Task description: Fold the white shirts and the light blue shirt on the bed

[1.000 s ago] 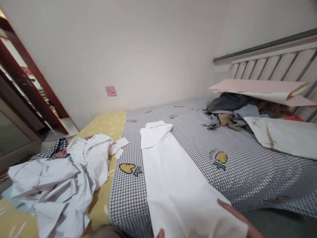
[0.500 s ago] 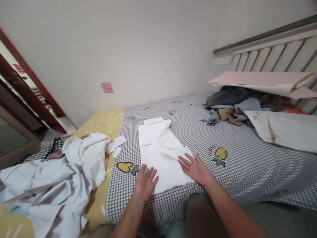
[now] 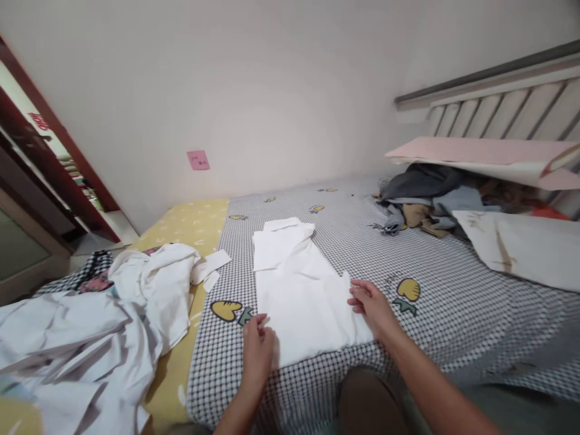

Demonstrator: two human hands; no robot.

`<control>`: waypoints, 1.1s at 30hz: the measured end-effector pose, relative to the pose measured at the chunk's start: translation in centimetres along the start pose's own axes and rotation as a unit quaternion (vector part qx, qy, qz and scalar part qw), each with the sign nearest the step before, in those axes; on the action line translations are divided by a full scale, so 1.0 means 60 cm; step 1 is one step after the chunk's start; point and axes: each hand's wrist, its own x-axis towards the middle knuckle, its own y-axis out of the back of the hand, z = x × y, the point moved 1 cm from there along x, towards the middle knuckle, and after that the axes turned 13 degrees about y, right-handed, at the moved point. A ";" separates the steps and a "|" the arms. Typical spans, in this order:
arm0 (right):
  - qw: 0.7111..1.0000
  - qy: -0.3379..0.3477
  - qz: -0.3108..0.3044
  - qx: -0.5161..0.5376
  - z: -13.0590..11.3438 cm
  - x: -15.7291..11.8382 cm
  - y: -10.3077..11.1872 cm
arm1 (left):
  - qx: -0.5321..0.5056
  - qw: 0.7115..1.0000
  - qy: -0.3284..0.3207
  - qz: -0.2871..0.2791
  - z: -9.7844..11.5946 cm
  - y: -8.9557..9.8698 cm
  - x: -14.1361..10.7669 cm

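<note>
A white garment (image 3: 303, 302), probably a shirt, lies folded into a long shape on the checked bedsheet (image 3: 344, 241), with creases across its upper part. My left hand (image 3: 258, 350) is at its near left edge, fingers loosely bent and apart. At the right edge, my right hand (image 3: 376, 311) has its fingers loosely curved toward the cloth; they appear to touch the border. Neither hand visibly grips any fabric.
Crumpled white clothes (image 3: 90, 338) are heaped on the yellow sheet (image 3: 194, 223) at left. Dark and tan clothes (image 3: 421, 205) lie at right beneath a pink board (image 3: 480, 151), near a white sheet-like piece (image 3: 534, 248). A railed headboard (image 3: 512, 112) stands behind.
Both hands have turned from palms up to fingers curved inward at the garment's sides. My right hand has moved outward, and the cloth's near right part now spreads wider and flatter.
</note>
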 end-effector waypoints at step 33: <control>0.959 0.129 -0.220 -0.121 -0.004 0.024 -0.166 | 0.227 0.943 -0.237 0.046 -0.031 0.019 0.061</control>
